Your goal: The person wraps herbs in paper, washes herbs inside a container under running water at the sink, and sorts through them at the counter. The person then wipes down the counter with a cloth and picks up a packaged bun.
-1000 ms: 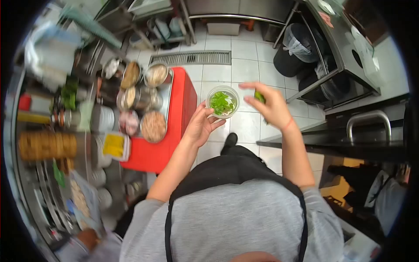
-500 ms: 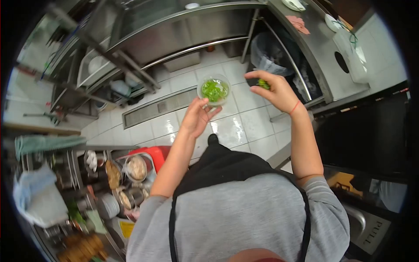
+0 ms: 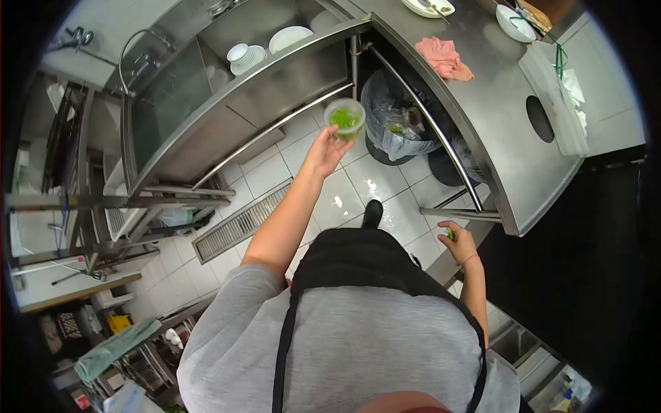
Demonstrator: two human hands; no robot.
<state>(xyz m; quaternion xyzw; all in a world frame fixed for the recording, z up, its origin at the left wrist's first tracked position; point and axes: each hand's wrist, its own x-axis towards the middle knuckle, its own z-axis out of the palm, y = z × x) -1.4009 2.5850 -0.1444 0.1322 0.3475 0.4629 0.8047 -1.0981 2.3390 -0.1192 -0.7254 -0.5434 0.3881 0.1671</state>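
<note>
Out over the white tiled floor, just beside the lined bin, there's the clear tub, leafy greens sitting inside and no lid that shows! The left hand has it, thumb up at the near rim, fingers curled underneath, clamped on the tub at the end of a long, nearly straight arm. Down low on the far side, well apart from all that, it's the right hand, thumb and fingers closed round a small green bunch, near the corner of the steel desk with its pink cloth.

Level is the word here, I'd say: a tub that light, held that far out, could tip its leaves with one turn of the wrist. A bent elbow would steady it nicely. Firm on the rim, but gentle, since that wall looks thin enough to flex. And for the right hand, a soft pinch should do; squeeze hard and those leaves may bruise.
</note>
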